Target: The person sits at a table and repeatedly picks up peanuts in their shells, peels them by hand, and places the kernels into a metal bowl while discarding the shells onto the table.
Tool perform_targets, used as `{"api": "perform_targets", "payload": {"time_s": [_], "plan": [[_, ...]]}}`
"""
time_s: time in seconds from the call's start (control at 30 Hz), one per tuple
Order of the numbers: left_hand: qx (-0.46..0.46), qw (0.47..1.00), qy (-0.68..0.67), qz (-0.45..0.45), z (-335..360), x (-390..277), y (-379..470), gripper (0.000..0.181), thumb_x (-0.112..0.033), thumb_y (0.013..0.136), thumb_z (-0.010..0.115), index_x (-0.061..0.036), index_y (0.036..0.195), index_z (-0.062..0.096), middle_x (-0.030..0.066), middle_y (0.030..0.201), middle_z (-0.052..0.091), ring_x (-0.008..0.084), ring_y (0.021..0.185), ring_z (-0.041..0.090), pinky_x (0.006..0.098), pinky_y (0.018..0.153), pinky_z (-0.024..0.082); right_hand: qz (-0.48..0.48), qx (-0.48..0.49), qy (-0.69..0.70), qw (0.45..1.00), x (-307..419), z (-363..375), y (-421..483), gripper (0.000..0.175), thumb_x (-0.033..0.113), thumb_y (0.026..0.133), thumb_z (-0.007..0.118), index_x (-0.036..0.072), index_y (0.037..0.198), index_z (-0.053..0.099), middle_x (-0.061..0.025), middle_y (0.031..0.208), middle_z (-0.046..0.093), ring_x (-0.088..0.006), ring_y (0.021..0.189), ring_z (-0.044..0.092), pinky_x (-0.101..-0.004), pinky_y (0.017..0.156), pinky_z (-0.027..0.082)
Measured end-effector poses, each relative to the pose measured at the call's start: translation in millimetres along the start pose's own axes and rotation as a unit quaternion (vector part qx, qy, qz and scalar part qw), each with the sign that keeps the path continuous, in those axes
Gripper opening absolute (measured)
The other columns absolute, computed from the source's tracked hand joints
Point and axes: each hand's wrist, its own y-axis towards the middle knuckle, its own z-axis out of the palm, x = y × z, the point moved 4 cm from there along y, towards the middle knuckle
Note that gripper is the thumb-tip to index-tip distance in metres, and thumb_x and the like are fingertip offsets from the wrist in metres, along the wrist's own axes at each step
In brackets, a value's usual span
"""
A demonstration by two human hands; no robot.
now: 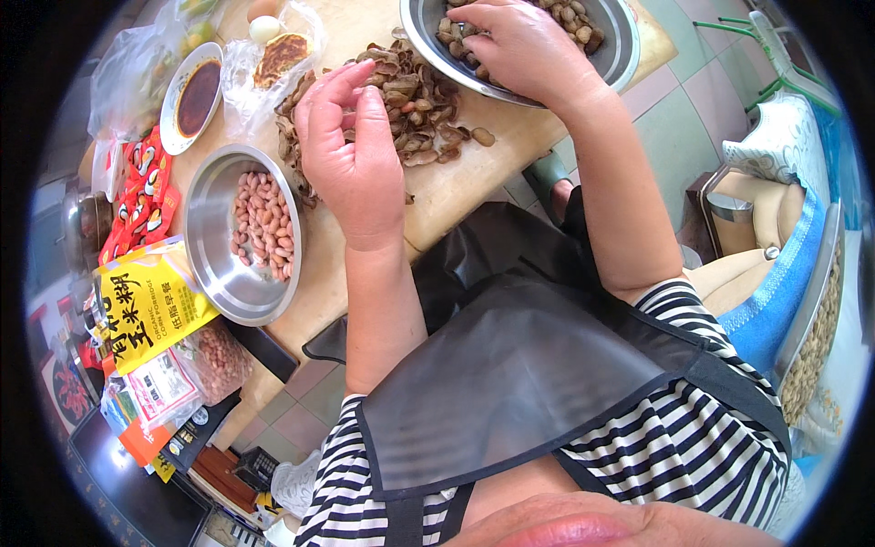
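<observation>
My left hand (352,150) is raised over a heap of peanut shells (417,116), its fingers curled and the thumb apart from the index finger; nothing shows between the tips, though the palm is hidden. At the top, my right hand (523,51) reaches over the rim of a metal basin (622,41) that holds unshelled peanuts (581,27). Its thumb and index finger are spread over them, with no peanut visible between them. Left of the heap, a steel bowl (212,239) holds shelled pink peanut kernels (263,222).
Sauce in a white dish (167,130), an egg (265,29) and a browned flatbread (281,60) on a plastic bag lie at upper left. Red packets (140,198), a yellow food packet (157,301) and a dark phone-like slab (270,349) flank the steel bowl. The table edge (437,236) runs diagonally before me.
</observation>
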Motion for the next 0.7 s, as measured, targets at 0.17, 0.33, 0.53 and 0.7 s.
{"api": "perform_targets", "payload": {"time_s": [0.17,0.33,0.53,0.7], "plan": [[0.008,0.999,-0.044,-0.004,3,2,-2,0.020,0.002,0.093,0.062,-0.0031,0.110,0.072,0.0090,0.118,0.064,0.0143,0.099,0.061,0.0266,0.084,0.051,0.015,0.126,-0.004,0.992,10,9,12,0.022,0.006,0.085,0.051,-0.001,0.094,0.070,-0.0206,0.103,0.070,-0.0394,0.104,0.064,-0.0478,0.093,0.049],[0.021,0.999,-0.047,0.013,5,-2,-2,0.018,0.003,0.093,0.062,-0.0022,0.108,0.072,0.0092,0.117,0.064,0.0139,0.098,0.061,0.0261,0.084,0.051,-0.073,0.182,-0.149,0.969,6,19,5,0.019,0.008,0.085,0.053,0.003,0.087,0.071,-0.0142,0.105,0.070,-0.0335,0.106,0.062,-0.0457,0.095,0.047],[0.016,0.995,-0.098,-0.025,6,-4,-2,0.016,0.003,0.094,0.062,-0.0019,0.105,0.072,0.0091,0.113,0.065,0.0131,0.095,0.061,0.0257,0.085,0.050,-0.036,0.174,-0.117,0.977,1,16,3,0.022,0.012,0.085,0.054,0.005,0.076,0.072,-0.0146,0.093,0.070,-0.0338,0.096,0.064,-0.0470,0.087,0.049],[0.017,0.996,-0.089,-0.021,6,0,-3,0.015,0.003,0.094,0.062,-0.0016,0.105,0.071,0.0082,0.110,0.066,0.0128,0.094,0.060,0.0257,0.085,0.050,0.111,0.238,-0.036,0.964,6,7,11,0.022,0.011,0.087,0.052,0.001,0.087,0.071,-0.0202,0.095,0.069,-0.0406,0.098,0.064,-0.0489,0.090,0.050]]}}
